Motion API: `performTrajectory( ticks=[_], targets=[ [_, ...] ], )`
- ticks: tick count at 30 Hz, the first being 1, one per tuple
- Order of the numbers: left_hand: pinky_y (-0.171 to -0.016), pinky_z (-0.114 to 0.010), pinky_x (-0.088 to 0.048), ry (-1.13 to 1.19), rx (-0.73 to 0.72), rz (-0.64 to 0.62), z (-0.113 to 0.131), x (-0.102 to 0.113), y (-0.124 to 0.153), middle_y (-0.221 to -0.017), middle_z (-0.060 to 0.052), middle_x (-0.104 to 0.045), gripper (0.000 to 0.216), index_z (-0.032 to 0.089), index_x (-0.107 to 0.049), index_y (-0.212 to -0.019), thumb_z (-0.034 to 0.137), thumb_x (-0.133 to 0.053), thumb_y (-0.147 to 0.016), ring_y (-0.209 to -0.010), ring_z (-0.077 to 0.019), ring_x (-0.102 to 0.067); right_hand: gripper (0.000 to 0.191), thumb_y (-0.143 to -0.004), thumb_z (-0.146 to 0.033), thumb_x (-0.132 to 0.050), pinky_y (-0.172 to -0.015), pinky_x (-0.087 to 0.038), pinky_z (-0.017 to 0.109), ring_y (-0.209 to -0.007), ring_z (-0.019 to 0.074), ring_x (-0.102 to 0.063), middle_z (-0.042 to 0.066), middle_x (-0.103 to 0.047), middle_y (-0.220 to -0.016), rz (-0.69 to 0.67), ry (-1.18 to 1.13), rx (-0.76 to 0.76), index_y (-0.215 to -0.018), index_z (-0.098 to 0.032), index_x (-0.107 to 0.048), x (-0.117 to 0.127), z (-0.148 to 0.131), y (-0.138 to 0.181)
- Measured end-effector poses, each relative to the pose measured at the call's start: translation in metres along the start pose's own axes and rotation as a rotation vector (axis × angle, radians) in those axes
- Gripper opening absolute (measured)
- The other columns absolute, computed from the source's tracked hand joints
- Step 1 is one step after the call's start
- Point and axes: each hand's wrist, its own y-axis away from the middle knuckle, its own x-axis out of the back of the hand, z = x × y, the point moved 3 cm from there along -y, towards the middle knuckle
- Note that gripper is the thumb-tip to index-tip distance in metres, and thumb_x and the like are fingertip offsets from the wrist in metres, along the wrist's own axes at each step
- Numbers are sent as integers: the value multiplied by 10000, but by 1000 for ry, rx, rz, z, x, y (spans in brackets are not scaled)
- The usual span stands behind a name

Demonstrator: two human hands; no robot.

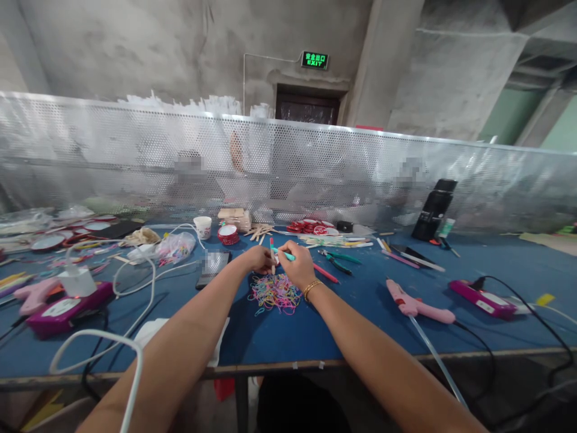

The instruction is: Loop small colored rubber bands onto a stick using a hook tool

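In the head view my left hand is closed on a slim wooden stick, held nearly upright, with red at its top. My right hand grips a teal pen-like tool, its end close to the stick; whether they touch is too small to tell. Just below both hands lies a pile of small multicoloured loops. A red pen-like stick and green-handled pliers rest to the right of my right hand.
A phone, a paper cup and round red-rimmed pieces stand left. Pink glue gun, purple box and black bottle are right. White cable loops at left. Perforated metal screen runs behind.
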Motion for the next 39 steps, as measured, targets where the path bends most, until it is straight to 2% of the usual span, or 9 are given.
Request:
performTrajectory(
  ticks=[7,13,20,28,33,39],
  targets=[
    [-532,-182,-496,17,-7,-4,-2,1,-2,-559,2,-650,231,131,-668,-799,284,-802,-688,-496,-90,-591,128,-844,-249,-535,-721,-371,260,-678,154,-584,-18,-645,-682,68,44,-19,-745,-223,-611,2,4,-1],
    [-536,-195,-496,17,-16,-7,-2,1,-1,-552,-2,-645,254,129,-637,-720,294,-821,-660,-504,-103,-598,121,-840,-248,-552,-715,-368,258,-663,148,-575,-22,-651,-686,38,14,16,-734,-220,-603,0,0,0],
    [-549,-188,-495,12,1,-10,-3,1,-3,-563,10,-648,234,140,-663,-784,281,-814,-673,-519,-100,-603,103,-829,-238,-557,-709,-375,262,-659,153,-589,-24,-647,-676,82,27,-29,-740,-222,-606,3,4,-1],
    [-552,-193,-504,2,-1,0,-1,1,-2,-554,2,-646,186,129,-659,-759,253,-787,-705,-510,-97,-596,117,-845,-256,-552,-725,-389,262,-694,158,-600,-14,-665,-710,37,-1,13,-749,-227,-612,-1,3,0],
    [-550,-186,-500,8,10,-1,-1,1,-1,-566,7,-652,216,139,-668,-778,270,-808,-680,-514,-96,-603,113,-838,-249,-543,-720,-398,266,-682,162,-601,-16,-654,-686,79,-3,-26,-752,-228,-613,2,5,-1],
    [-528,-183,-489,24,-10,-16,0,0,2,-556,-2,-647,191,133,-656,-749,256,-794,-699,-489,-89,-581,111,-848,-262,-547,-702,-405,258,-689,158,-601,-14,-667,-714,32,-41,10,-761,-232,-610,0,1,-1]
  ],
)
